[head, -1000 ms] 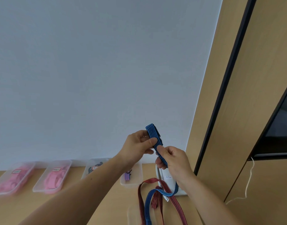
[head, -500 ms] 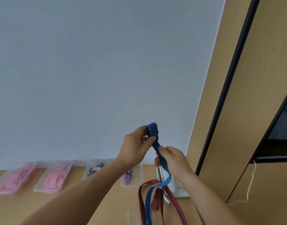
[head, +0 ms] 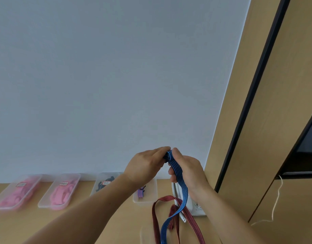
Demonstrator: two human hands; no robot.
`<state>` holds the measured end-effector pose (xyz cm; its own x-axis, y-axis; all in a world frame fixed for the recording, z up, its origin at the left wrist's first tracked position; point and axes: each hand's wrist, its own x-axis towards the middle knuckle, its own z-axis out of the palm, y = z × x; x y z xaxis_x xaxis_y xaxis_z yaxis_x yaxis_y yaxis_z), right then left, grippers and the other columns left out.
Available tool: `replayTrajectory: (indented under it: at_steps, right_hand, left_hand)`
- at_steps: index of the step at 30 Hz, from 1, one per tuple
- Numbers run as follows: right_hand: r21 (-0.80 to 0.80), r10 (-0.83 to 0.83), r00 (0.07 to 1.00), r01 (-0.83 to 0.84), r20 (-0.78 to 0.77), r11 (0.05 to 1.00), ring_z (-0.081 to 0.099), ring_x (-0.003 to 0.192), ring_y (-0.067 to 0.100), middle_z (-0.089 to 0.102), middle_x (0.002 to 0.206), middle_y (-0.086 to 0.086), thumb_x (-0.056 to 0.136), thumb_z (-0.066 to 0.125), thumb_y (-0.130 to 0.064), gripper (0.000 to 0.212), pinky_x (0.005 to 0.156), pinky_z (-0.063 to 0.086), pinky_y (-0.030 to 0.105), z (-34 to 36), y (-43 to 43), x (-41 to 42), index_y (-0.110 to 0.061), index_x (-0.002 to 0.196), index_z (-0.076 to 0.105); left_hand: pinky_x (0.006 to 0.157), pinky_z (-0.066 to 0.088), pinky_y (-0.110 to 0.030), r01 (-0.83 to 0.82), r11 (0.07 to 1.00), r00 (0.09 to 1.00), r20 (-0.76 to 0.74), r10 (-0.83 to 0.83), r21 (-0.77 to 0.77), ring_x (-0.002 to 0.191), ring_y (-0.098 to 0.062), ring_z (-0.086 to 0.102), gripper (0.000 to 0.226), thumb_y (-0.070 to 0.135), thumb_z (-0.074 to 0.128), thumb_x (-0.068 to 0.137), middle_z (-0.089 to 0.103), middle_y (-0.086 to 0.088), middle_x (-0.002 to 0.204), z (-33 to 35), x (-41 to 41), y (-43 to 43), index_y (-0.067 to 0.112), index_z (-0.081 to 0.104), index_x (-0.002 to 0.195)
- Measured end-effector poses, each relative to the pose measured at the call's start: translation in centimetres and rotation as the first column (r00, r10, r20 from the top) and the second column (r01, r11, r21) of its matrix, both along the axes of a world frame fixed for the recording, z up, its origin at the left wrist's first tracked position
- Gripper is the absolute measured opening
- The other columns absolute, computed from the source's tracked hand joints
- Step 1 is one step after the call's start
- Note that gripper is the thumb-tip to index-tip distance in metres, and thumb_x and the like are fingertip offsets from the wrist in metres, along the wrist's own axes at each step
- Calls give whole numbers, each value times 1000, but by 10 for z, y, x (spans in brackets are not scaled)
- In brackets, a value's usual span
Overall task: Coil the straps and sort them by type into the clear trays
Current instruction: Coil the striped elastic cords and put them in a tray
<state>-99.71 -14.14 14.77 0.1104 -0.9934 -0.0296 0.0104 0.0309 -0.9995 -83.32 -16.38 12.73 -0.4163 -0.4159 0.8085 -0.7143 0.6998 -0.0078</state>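
A blue striped strap (head: pixel 178 175) hangs from both hands above the wooden table (head: pixel 102 224). My left hand (head: pixel 146 164) pinches its rolled top end, and my right hand (head: pixel 188 169) grips the strap just below, thumb against the roll. The loose blue tail drops to the lower frame edge. A red striped strap (head: pixel 156 219) lies looped on the table beneath. Clear trays line the wall: two with pink straps (head: pixel 17 192) (head: pixel 60 192), one with dark straps (head: pixel 104 184), one with a small purple coil (head: pixel 140 193).
A white device (head: pixel 195 206) lies on the table under my right wrist. Another clear tray (head: pixel 145 235) shows at the bottom edge. A wooden cabinet side (head: pixel 227 138) rises at the right, where a white cord (head: pixel 275 205) hangs.
My hands have come together at the top of the blue strap. The right hand rose to meet the left, and the standing loop is now a tighter roll between the fingers.
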Motion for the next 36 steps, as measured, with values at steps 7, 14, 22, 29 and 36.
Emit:
replayTrajectory:
  at_steps: [7,14,22,29,36]
  right_hand:
    - [-92,2,1000,0,13,996,55,52,15,67,67,2,94,61,-35,38,58,47,29,-5,-1,-2,3,92,65]
    - [-180,16,997,-30,-76,983,58,53,16,72,73,1,95,61,-25,18,56,50,23,-9,-3,-1,-8,90,66]
    - [-125,-24,990,7,-137,992,57,47,19,67,61,9,98,55,-33,38,49,49,22,-15,0,-4,-1,82,67]
    - [-84,8,995,-16,-97,996,58,48,21,67,62,12,100,51,-35,42,51,49,26,-9,5,-8,0,85,68]
    - [-16,3,999,-2,43,1000,51,45,17,63,60,12,95,49,-53,60,48,46,25,-1,6,-8,2,85,68]
  left_hand:
    - [88,53,-18,81,926,963,-268,23,368,116,-12,64,54,-2,58,91,61,0,136,-5,7,-8,19,54,140]
    - [82,57,-39,767,258,540,-809,232,587,97,-27,69,40,34,51,95,71,-19,114,17,-5,-1,3,68,114]
    - [90,56,-52,728,410,520,-833,190,549,94,-40,69,42,21,66,88,74,-17,106,19,-12,4,12,50,125]
    - [76,52,-17,469,645,732,-674,99,603,84,-7,70,33,17,62,96,76,7,97,16,-13,7,30,48,123]
    - [87,52,-28,215,843,908,-418,13,493,94,-12,69,37,18,60,97,73,6,106,6,-13,10,25,48,131]
